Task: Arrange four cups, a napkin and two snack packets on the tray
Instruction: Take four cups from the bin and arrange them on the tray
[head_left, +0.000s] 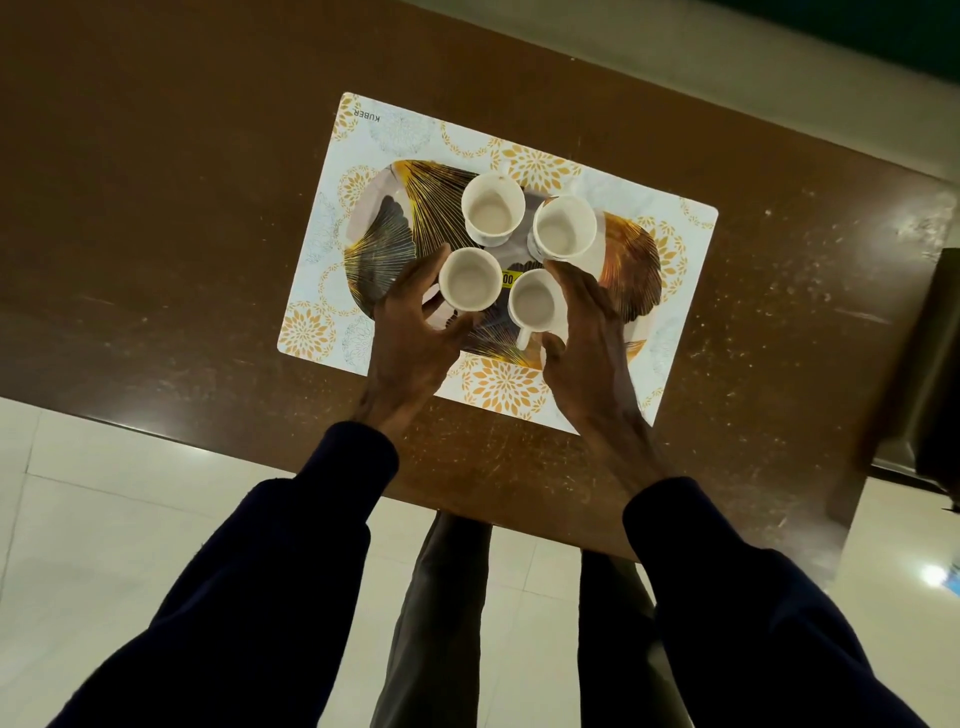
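Observation:
An oval tray (410, 208) with a gold and dark leaf pattern lies on a white placemat (395, 130). Four empty white cups stand on it in a tight cluster: far-left cup (491, 208), far-right cup (565, 228), near-left cup (470, 278), near-right cup (537, 301) with its handle pointing toward me. My left hand (410, 332) wraps the near-left cup from its left and near side. My right hand (592, 338) holds the near-right cup from its right, thumb by the handle. I see no napkin or snack packets.
The placemat sits on a brown table (156, 208) whose near edge runs just past my wrists. A small yellow label (511, 279) shows between the near cups. A dark object (935, 364) stands at the table's right edge. The left part of the tray is bare.

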